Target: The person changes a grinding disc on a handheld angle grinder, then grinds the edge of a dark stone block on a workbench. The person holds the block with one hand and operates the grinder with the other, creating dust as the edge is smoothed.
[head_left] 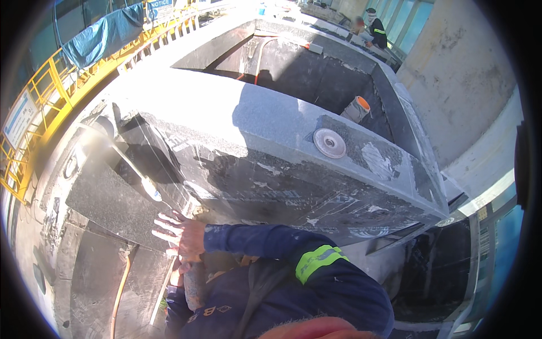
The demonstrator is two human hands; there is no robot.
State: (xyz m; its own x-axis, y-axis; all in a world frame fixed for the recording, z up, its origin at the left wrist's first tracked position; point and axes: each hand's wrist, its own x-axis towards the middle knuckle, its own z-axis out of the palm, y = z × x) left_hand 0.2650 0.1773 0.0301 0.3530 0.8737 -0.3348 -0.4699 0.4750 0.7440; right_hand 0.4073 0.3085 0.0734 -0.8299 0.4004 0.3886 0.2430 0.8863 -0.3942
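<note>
At the far left a yellow railing (34, 113) of welded tube curves along the rim, with a blue tarp (104, 34) draped over it higher up. Inside it lies a dark, speckled stone panel (104, 200), flat and rough-grained, tilted against the big block. A thin jet of water (127, 161) runs slantwise across it from a pale misty patch down toward the hand. Below, an orange hose (119, 288) trails over wet grey stone.

The right hand (182, 234) reaches across to the left, fingers (164, 223) spread open and flat, tips touching the lower edge of the panel just where the jet ends; it grips nothing. The left hand (178, 277) sits right beneath it, mostly hidden by the right wrist, so I cannot tell whether its fingers are open or closed. The sleeve (265, 243) is navy cloth with a lime reflective band.

The block (265, 121) fills the middle: polished grey granite on top, its near face dark and blotched with pale scuffs. A round ridged disc (329, 142) lies flat on its top toward the right. Behind it an orange-capped grey pipe (357, 108) leans in a dark-lined pit. Far back, a person (375, 31) in dark clothes crouches.
</note>
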